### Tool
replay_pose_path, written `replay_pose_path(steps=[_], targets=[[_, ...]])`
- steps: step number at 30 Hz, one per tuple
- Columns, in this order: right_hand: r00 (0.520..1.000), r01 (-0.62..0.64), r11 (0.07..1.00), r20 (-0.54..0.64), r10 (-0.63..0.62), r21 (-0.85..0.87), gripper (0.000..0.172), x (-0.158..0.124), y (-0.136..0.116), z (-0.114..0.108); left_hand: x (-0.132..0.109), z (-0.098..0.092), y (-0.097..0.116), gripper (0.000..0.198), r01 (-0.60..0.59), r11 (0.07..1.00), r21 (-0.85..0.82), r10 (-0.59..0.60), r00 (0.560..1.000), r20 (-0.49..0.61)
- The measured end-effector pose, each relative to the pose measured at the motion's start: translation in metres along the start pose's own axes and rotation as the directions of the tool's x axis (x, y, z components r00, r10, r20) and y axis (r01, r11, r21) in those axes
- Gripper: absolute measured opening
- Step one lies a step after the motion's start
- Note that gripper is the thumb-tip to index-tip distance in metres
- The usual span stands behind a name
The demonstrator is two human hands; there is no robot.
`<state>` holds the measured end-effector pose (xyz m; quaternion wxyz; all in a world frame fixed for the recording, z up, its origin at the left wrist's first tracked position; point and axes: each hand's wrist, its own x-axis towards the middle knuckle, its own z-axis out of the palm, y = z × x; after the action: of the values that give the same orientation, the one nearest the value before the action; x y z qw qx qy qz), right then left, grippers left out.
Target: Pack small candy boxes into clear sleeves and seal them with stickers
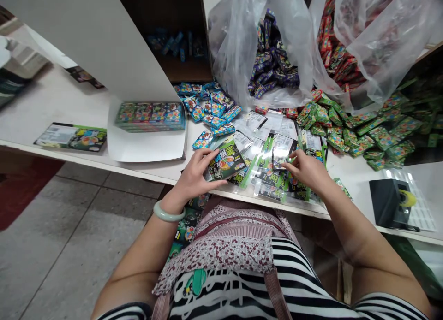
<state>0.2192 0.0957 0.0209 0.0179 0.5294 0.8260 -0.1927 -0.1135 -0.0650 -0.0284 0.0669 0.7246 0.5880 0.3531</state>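
Where the left hand [194,177] pinches it between thumb and fingers, the green card packet [226,162] sits at the near edge of the table [69,108]. It appears light, thin, glossy and bendable, and is best held by its edges. At 3 o'clock the right hand [306,170] rests spread, gripping nothing, on sleeved packets [273,174]. Blue boxes [211,110] lie at 12 o'clock, green boxes [367,133] at 2 o'clock.

White table [51,103] runs left to right across the view, front edge thin and pale. Floor [69,228] below is grey tile with dark joints; a red mat [20,191] lies at far left. A white panel [104,38] slants over the table. Beside it, a dark wooden cabinet [183,68] stands open, interior shadowed. Lighting even and soft.
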Motion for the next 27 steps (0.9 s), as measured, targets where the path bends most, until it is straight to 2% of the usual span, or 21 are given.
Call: replay_pose_path(steps=[2,5,6,8,10,11,13,15,17,19,21,24,27], targets=[[0.986,0.163,0.984,-0.022,-0.165,-0.065,0.061,0.003,0.002,-0.003,0.001,-0.001,0.002,0.087,-0.013,1.000,-0.003,0.013,1.000,0.027],[0.915,0.402,0.908,0.016,-0.403,-0.121,0.090,0.016,0.006,0.001,0.003,-0.001,0.006,0.087,-0.052,0.999,-0.018,0.053,0.995,0.080],[0.902,0.431,0.895,0.049,-0.428,-0.119,0.090,0.019,0.007,0.004,0.004,-0.001,0.007,0.087,-0.065,0.998,-0.021,0.066,0.994,0.091],[0.903,0.429,0.897,0.059,-0.426,-0.102,0.080,0.023,0.007,0.010,0.005,0.001,0.008,0.090,-0.086,0.996,-0.020,0.088,0.992,0.094],[0.895,0.443,0.895,-0.039,-0.445,-0.053,0.071,0.020,0.003,0.011,0.005,0.002,0.009,0.092,-0.100,0.995,-0.008,0.100,0.992,0.077],[0.872,0.480,0.877,-0.107,-0.479,-0.017,0.070,0.017,0.000,0.009,0.006,0.002,0.009,0.093,-0.106,0.994,-0.003,0.106,0.992,0.067],[0.789,0.593,0.804,-0.222,-0.572,0.036,0.072,0.008,-0.010,0.002,0.007,0.003,0.009,0.094,-0.123,0.992,0.001,0.123,0.991,0.051],[0.713,0.677,0.736,-0.270,-0.647,0.025,0.073,0.000,-0.023,-0.006,0.010,0.004,0.009,0.095,-0.148,0.989,-0.013,0.149,0.987,0.052],[0.690,0.687,0.726,-0.280,-0.668,-0.039,0.074,-0.004,-0.036,-0.011,0.012,0.005,0.010,0.096,-0.174,0.984,-0.039,0.176,0.982,0.062],[0.699,0.668,0.737,-0.255,-0.669,-0.104,0.075,-0.005,-0.046,-0.012,0.013,0.007,0.010,0.097,-0.190,0.980,-0.055,0.194,0.979,0.069],[0.699,0.681,0.719,-0.166,-0.695,-0.140,0.072,-0.005,-0.051,-0.011,0.012,0.009,0.009,0.097,-0.198,0.979,-0.048,0.202,0.976,0.077],[0.663,0.743,0.658,-0.004,-0.749,-0.127,0.067,-0.007,-0.052,-0.012,0.009,0.011,0.010,0.097,-0.213,0.976,-0.032,0.215,0.971,0.107],[0.624,0.781,0.622,0.083,-0.777,-0.061,0.064,-0.006,-0.051,-0.015,0.008,0.013,0.014,0.097,-0.230,0.972,-0.052,0.235,0.965,0.120]])
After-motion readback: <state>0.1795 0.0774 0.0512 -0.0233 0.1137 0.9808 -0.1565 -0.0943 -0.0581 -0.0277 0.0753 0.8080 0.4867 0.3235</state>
